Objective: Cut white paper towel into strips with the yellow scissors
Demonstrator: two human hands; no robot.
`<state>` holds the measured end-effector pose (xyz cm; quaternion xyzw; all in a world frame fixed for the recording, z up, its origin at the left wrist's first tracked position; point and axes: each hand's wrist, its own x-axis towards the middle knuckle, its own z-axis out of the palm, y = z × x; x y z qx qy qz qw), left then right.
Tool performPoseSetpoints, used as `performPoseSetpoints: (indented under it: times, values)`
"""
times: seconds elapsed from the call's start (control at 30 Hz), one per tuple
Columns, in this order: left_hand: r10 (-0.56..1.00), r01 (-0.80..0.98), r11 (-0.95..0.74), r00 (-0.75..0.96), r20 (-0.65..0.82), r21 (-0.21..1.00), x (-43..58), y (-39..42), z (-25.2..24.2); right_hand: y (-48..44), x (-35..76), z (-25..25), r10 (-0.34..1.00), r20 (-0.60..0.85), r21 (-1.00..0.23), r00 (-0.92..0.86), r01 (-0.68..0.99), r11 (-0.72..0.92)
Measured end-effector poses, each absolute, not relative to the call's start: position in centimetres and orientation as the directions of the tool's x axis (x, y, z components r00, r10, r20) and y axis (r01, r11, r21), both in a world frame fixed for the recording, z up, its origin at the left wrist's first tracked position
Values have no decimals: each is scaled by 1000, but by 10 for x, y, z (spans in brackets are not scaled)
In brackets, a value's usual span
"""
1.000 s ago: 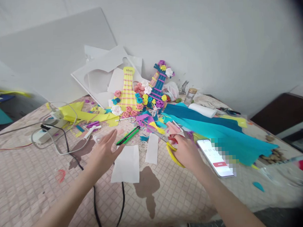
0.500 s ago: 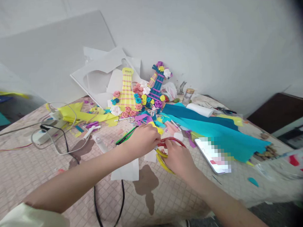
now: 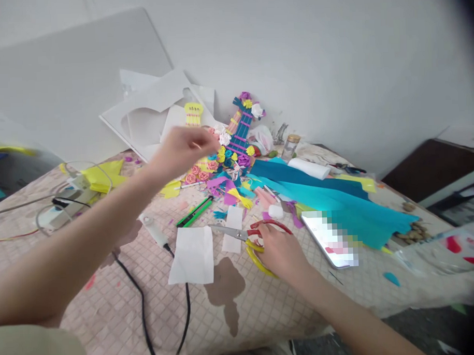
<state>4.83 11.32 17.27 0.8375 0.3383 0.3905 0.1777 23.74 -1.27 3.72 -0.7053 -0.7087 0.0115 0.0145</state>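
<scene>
My right hand (image 3: 281,252) rests on the table with its fingers closed around the yellow and red handles of a pair of scissors (image 3: 250,235), whose blades point left over the cloth. My left hand (image 3: 181,150) is raised above the table in front of the yellow paper guitar (image 3: 193,115), fingers pinched together on something too small to make out. Two white paper pieces (image 3: 192,254) lie just left of the scissors. A green utility knife (image 3: 194,212) lies beyond them.
A phone (image 3: 328,240) lies right of my right hand, beside teal paper sheets (image 3: 331,197). A blue paper guitar with flowers (image 3: 239,136) leans on the wall near a glass jar (image 3: 290,146). A glue gun (image 3: 153,229) with black cable and a power strip (image 3: 59,212) sit left.
My left hand has lifted from beside the scissors up and to the left, pinched shut. My right hand has stayed on the scissors' handles, and the blades now lie bare on the table.
</scene>
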Motion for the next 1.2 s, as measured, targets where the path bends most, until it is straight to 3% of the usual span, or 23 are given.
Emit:
performPoseSetpoints:
  times: [0.07, 0.17, 0.3, 0.47, 0.63, 0.73, 0.9, 1.03, 1.2]
  values:
    - [591, 383, -765, 737, 328, 517, 61, 107, 154, -13, 236, 37, 1000, 4, -31, -20, 999, 20]
    - [379, 271, -860, 907, 186, 432, 83, 91, 118, -13, 233, 39, 999, -2, -29, -40, 999, 40]
    - [389, 345, -884, 917, 89, 315, 100, 78, 93, -12, 231, 43, 999, -8, -32, -52, 998, 52]
    - [485, 465, -843, 874, 10, 271, 105, 79, 88, -11, 230, 45, 997, 8, -21, -79, 997, 79]
    - [490, 441, -826, 870, 59, 352, 101, 90, 91, -10, 230, 44, 994, 24, -15, -106, 994, 106]
    - [583, 501, -781, 799, 147, 374, 94, 107, 101, -10, 232, 43, 995, 3, -32, -101, 994, 101]
    - [729, 720, -668, 585, 354, 186, 69, 157, 126, -12, 237, 39, 995, -26, -75, -92, 993, 90]
    - [825, 895, -445, 393, 405, 37, 42, 202, 141, -23, 250, 46, 991, -64, -223, -117, 970, 100]
    - [865, 892, -436, 452, 216, -120, 28, 225, 127, -52, 285, 57, 980, -190, -574, -53, 816, -67]
